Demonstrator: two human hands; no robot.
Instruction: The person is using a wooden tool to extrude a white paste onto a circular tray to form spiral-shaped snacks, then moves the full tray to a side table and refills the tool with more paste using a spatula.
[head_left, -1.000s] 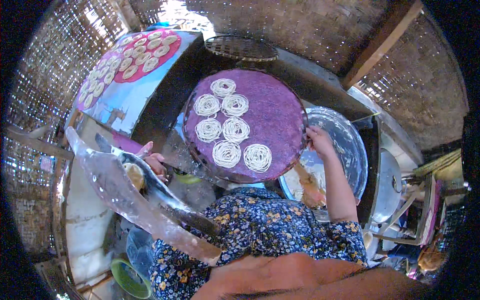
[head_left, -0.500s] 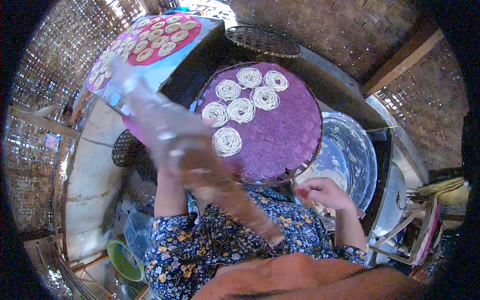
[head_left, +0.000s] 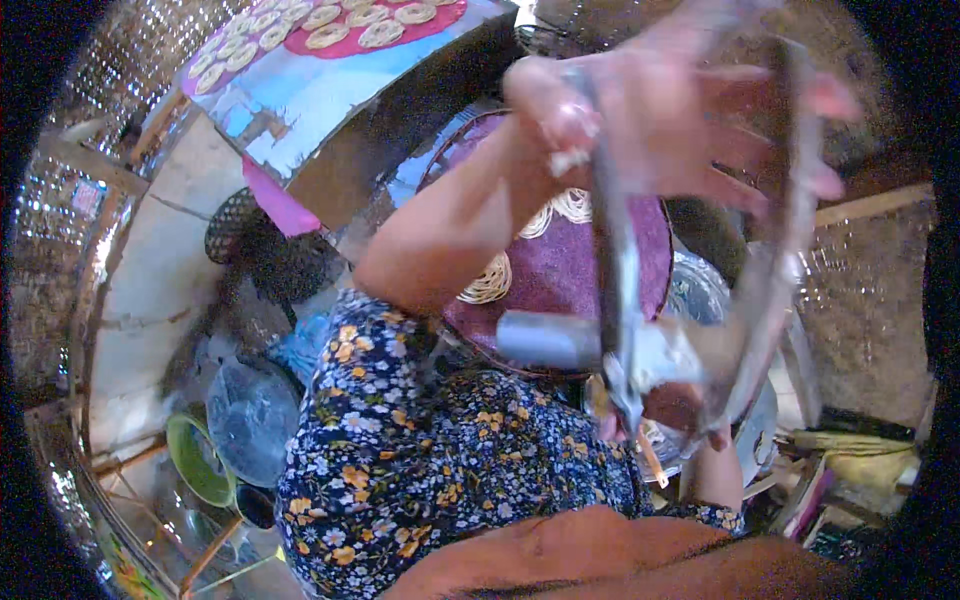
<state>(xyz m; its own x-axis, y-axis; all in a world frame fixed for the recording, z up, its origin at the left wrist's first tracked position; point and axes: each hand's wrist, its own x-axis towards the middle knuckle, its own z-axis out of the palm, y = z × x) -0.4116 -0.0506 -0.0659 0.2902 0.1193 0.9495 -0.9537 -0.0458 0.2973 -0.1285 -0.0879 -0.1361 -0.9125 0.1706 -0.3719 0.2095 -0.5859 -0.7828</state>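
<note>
A two-handled metal press (head_left: 622, 270), blurred by motion, hangs close in front of me at centre right. My left hand (head_left: 645, 115) is raised high, its thumb by one bar and its fingers reaching across to the other. At the press's lower end is my right hand (head_left: 685, 405), partly hidden, with fingertips against the bars. Just above it shows a lump of white dough (head_left: 665, 355), and a grey metal cylinder (head_left: 548, 340) juts out to the left. Behind my left forearm, noodle coils (head_left: 488, 280) lie on a round purple-covered tray (head_left: 550, 290).
At the far left, a blue-topped table (head_left: 310, 100) carries many more noodle coils (head_left: 380, 34) on red and pink sheets. A large metal basin (head_left: 695, 285) stands right of the tray. Lower left are a green basin (head_left: 198, 460) and a clear plastic container (head_left: 250, 420).
My left hand and the press have swung from the left up to centre right. My right hand now meets the press's lower end. The view has shifted, and the table sits higher.
</note>
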